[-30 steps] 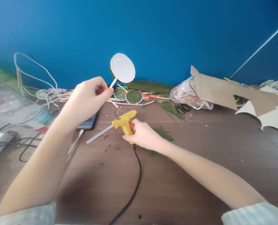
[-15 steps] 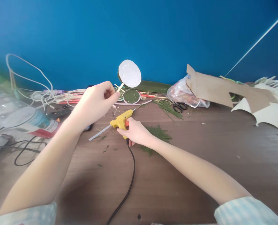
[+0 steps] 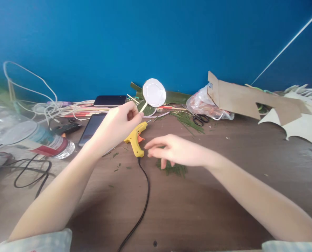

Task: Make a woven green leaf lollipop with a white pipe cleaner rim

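Observation:
Between thumb and fingers, my left hand (image 3: 120, 120) pinches the thin wooden stick (image 3: 144, 107) of a round white disc (image 3: 154, 92), held up near the wall. A yellow glue gun (image 3: 137, 138) with an orange trigger lies on the table below it, its black cord running toward me. My right hand (image 3: 175, 150) is apart from the glue gun, just to its right, with loosely spread fingers and nothing in them. Under that hand lies a pile of cut green strips (image 3: 175, 168). Behind the left hand, a green round piece is partly hidden.
At left are a clear plastic bottle (image 3: 48, 140), tangled white cords (image 3: 44, 106) and two phones, one dark phone (image 3: 110, 100) further back. Black scissors (image 3: 201, 120), a plastic bag (image 3: 207, 103) and cut cardboard (image 3: 240, 98) lie along the blue wall.
My right hand has let go of the glue gun and moved right; the gun now rests on the table. My left hand has shifted slightly right and down with the disc on its stick.

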A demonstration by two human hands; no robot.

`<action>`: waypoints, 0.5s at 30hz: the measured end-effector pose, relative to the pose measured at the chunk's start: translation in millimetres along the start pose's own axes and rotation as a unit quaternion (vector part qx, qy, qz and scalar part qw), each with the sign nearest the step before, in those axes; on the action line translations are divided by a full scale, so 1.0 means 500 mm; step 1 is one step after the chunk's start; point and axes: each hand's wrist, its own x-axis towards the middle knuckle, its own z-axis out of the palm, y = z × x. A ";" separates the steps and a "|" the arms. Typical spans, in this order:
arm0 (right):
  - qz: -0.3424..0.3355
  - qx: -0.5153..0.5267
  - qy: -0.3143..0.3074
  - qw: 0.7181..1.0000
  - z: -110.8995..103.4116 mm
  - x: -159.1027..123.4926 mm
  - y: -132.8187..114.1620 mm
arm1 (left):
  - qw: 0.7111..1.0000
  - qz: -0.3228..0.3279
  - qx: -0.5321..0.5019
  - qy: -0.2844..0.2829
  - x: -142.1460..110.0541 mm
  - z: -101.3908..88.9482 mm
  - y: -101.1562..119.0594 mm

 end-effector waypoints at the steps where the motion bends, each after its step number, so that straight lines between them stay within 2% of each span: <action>1: 0.000 0.004 0.007 1.000 -0.023 -0.016 0.001 | 1.000 0.001 -0.003 0.002 -0.006 0.003 0.002; 5: -0.017 0.011 0.174 0.985 -0.093 -0.070 0.015 | 1.000 -0.002 -0.027 -0.008 -0.034 0.017 0.014; 7: -0.042 0.004 0.250 0.967 -0.097 -0.089 0.025 | 0.999 -0.002 -0.038 -0.028 -0.048 0.029 0.021; 9: -0.069 -0.038 0.303 0.950 -0.080 -0.100 0.033 | 0.998 -0.004 -0.041 -0.045 -0.058 0.043 0.029; 11: -0.110 -0.093 0.302 0.942 -0.051 -0.103 0.036 | 0.998 -0.001 -0.030 -0.058 -0.066 0.059 0.038; 15: -0.172 -0.213 0.239 0.932 0.001 -0.088 0.045 | 0.996 -0.001 -0.011 -0.085 -0.075 0.087 0.058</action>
